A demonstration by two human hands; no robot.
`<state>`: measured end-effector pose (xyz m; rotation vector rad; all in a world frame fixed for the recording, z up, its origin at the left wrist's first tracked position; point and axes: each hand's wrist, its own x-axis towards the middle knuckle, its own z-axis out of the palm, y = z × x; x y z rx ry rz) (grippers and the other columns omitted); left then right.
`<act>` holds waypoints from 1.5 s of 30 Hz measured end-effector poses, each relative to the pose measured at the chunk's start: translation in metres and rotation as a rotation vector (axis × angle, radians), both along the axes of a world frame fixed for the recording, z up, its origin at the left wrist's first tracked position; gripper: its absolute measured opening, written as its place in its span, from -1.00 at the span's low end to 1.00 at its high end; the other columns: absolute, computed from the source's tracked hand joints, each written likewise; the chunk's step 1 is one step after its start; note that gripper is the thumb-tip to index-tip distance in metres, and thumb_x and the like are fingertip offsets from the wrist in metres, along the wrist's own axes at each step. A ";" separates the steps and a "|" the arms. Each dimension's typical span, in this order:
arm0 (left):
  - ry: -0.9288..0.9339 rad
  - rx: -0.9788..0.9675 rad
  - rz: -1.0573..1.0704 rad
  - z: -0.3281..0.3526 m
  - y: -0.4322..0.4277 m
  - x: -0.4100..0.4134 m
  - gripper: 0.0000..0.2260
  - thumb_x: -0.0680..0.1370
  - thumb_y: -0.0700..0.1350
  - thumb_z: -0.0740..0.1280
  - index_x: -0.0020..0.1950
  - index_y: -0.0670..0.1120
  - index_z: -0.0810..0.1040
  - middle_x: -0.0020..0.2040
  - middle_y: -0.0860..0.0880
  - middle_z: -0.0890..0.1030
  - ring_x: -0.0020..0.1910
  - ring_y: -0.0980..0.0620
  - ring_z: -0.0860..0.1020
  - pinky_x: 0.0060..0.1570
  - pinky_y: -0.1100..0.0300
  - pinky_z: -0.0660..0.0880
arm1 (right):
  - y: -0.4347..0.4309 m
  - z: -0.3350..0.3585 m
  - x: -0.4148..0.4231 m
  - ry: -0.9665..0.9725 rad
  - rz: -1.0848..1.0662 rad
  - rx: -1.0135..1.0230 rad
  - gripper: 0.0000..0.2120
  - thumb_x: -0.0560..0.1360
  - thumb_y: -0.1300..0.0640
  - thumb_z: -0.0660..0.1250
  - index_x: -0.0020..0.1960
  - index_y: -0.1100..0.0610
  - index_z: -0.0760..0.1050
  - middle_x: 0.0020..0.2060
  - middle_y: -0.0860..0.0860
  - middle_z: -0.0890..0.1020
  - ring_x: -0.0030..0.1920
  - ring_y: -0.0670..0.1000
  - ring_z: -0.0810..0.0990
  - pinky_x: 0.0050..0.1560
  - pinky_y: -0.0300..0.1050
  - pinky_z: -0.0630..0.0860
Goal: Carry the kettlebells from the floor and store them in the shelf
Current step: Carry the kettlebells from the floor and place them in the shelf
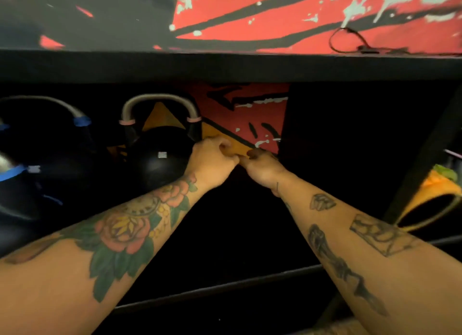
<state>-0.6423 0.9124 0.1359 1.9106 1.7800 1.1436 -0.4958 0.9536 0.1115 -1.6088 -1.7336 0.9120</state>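
My left hand (212, 158) and my right hand (262, 167) are side by side inside a black shelf (225, 67), knuckles up and fingers curled tight, as on a handle. What they grip is a black mass below them, lost in the dark shelf bay; it reads as a kettlebell. Just left of my left hand a black kettlebell with pink bands (160, 159) stands upright on the shelf. Further left is a black kettlebell with blue bands (50, 147), and a third one (10, 169) shows at the frame edge.
The shelf's top board runs low above my hands. A dark front rail (225, 288) crosses under my forearms. A black divider stands to the right, with an orange and yellow item (435, 192) beyond it. A cable (350, 39) lies on the shelf top against a red and black painted wall.
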 end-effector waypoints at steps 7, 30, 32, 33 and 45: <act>0.042 -0.301 -0.077 0.003 -0.019 0.067 -0.71 0.41 -0.05 0.51 0.12 -0.04 0.68 0.11 -0.09 0.72 0.14 -0.10 0.65 0.21 0.12 0.52 | -0.085 0.017 0.089 0.040 -0.169 -0.136 -0.29 0.54 -0.25 0.37 0.53 0.16 0.40 0.43 0.15 0.53 0.40 0.16 0.50 0.23 -0.18 0.39; 0.179 -0.465 -1.166 0.157 -0.387 0.502 -0.78 0.48 0.00 0.50 0.09 -0.04 0.69 0.00 -0.03 0.71 0.04 -0.02 0.65 0.14 -0.01 0.57 | -0.620 0.190 0.442 0.043 -1.095 -0.130 -0.56 0.55 -0.22 0.39 0.30 0.03 0.60 0.14 -0.05 0.68 0.11 -0.07 0.64 -0.12 -0.31 0.50; 0.189 -0.473 -1.213 0.155 -0.428 0.541 -0.78 0.49 -0.02 0.49 0.09 -0.06 0.69 0.00 -0.05 0.71 0.03 -0.03 0.66 0.17 -0.02 0.56 | -0.668 0.192 0.471 0.065 -1.153 -0.110 -0.59 0.56 -0.21 0.39 0.29 0.00 0.60 0.09 -0.08 0.69 0.07 -0.09 0.65 -0.13 -0.25 0.52; 0.198 -0.488 -1.234 0.149 -0.454 0.567 -0.79 0.49 -0.04 0.50 0.08 -0.07 0.69 -0.01 -0.07 0.72 0.03 -0.04 0.67 0.19 -0.03 0.55 | -0.698 0.190 0.490 0.072 -1.186 -0.107 -0.61 0.56 -0.20 0.38 0.28 -0.01 0.60 0.08 -0.08 0.69 0.06 -0.09 0.65 -0.13 -0.23 0.52; 0.200 -0.661 -1.325 0.061 -0.710 0.832 -0.78 0.51 -0.05 0.47 0.13 -0.03 0.66 0.01 -0.02 0.67 0.07 -0.01 0.60 -0.01 0.15 0.48 | -0.956 0.121 0.715 0.082 -1.311 -0.314 -0.67 0.62 -0.05 0.36 0.33 0.05 0.56 0.18 -0.02 0.65 0.08 -0.09 0.62 0.05 -0.18 0.55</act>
